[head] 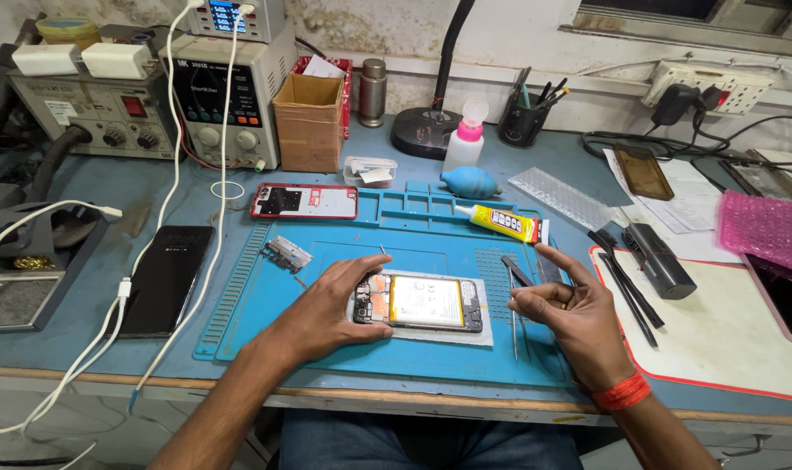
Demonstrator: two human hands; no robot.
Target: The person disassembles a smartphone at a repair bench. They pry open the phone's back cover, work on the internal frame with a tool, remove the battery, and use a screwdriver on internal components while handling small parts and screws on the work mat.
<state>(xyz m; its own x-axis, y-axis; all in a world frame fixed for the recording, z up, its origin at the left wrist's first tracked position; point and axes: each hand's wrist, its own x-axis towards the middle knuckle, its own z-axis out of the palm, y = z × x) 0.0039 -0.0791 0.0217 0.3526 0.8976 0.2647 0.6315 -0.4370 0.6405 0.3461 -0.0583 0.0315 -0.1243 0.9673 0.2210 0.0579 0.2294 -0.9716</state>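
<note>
- Blue-topped bench [134, 209] against a stained pale wall carries a blue work mat [431, 239] at its middle, close to the front edge.
- At the mat's centre lies an opened phone [422, 303], back off, its pale battery and circuit board showing, resting on a white sheet.
- Left hand [326, 313] lies flat on the mat with thumb and fingers spread around the phone's left end, touching it in a loose, open grip.
- Right hand [570, 309] hovers just right of the phone, thumb and forefinger pinched together; whether they hold anything small I cannot tell. An orange band circles that wrist.
- Tweezers [512, 309] and a dark flat tool lie on the mat between phone and right hand.
- Toward the mat's back edge: a yellow glue tube [498, 223], a red phone back cover [304, 201], a small metal shield [285, 253].
- Near the left edge rests a black phone [165, 278] beside white cables.
- Along the back edge stand power supplies [226, 104], a cardboard box [309, 117] and a pink-capped bottle [465, 139].
</note>
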